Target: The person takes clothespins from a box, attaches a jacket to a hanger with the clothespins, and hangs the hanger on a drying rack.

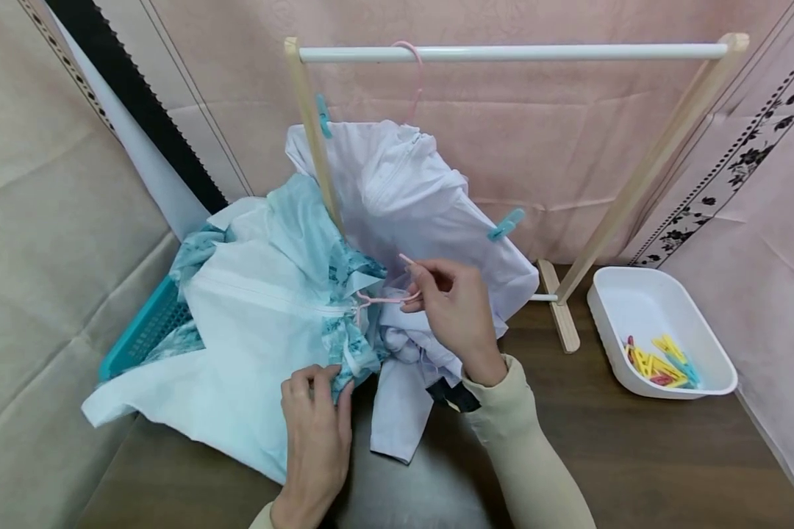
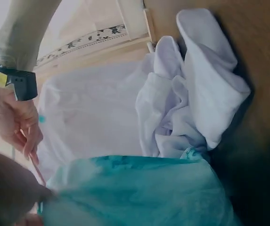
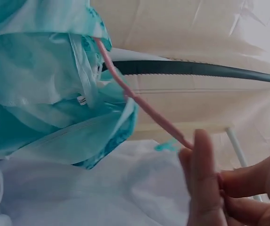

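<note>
My right hand pinches the hook of a pink hanger. In the right wrist view, the hanger runs from my fingers into the neck opening of a light-blue and teal shirt. That shirt lies spread in front of me, its collar toward my right hand. My left hand holds the shirt's near edge by the collar, and the left wrist view shows teal fabric drawn up at the fingertips. The hanger's lower part is hidden inside the shirt.
A white garment with blue clothespins hangs by a pink hanger on the wooden rack's white rail. The shirt partly covers a teal basket. At right, a white tub contains yellow, blue and red clothespins.
</note>
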Demonstrator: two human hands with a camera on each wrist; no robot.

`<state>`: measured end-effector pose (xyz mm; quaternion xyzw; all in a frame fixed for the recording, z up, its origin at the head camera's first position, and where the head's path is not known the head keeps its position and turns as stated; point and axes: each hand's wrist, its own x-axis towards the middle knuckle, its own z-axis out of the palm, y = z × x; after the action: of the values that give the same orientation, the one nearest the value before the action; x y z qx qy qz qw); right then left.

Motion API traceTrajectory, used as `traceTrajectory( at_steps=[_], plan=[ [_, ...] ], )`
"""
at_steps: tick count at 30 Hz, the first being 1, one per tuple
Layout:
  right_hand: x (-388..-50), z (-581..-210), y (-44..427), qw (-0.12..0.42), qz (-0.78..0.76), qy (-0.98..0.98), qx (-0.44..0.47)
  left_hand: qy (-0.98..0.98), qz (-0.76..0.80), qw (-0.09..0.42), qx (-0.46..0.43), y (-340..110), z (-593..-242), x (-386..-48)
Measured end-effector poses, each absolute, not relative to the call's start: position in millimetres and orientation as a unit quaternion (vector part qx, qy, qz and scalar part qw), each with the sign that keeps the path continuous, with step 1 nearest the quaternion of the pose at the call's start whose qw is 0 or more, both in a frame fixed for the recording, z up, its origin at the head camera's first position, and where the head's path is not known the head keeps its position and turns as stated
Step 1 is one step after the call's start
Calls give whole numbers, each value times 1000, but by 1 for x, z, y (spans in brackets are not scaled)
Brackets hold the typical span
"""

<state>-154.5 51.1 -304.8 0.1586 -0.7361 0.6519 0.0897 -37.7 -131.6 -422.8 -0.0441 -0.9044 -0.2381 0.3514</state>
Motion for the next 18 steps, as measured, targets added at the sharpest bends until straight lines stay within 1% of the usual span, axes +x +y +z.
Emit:
traceTrajectory(
  at_steps=[5, 8, 12, 15, 18],
  plan=[
    [-152, -297, 69, 155, 669, -706, 174, -910, -234, 337, -59, -149, -404, -40],
    [-151, -293, 82, 189, 666, -699, 180, -912, -217, 345, -48, -173, -385, -46],
    [-146, -285, 103, 219, 666, -687, 191, -921, -187, 342, -25, -211, -358, -54],
    [-140, -275, 121, 241, 676, -666, 203, -929, -183, 321, -18, -236, -341, -65],
    [-134, -266, 139, 281, 677, -646, 214, -938, -194, 286, -32, -255, -325, -81]
  ],
)
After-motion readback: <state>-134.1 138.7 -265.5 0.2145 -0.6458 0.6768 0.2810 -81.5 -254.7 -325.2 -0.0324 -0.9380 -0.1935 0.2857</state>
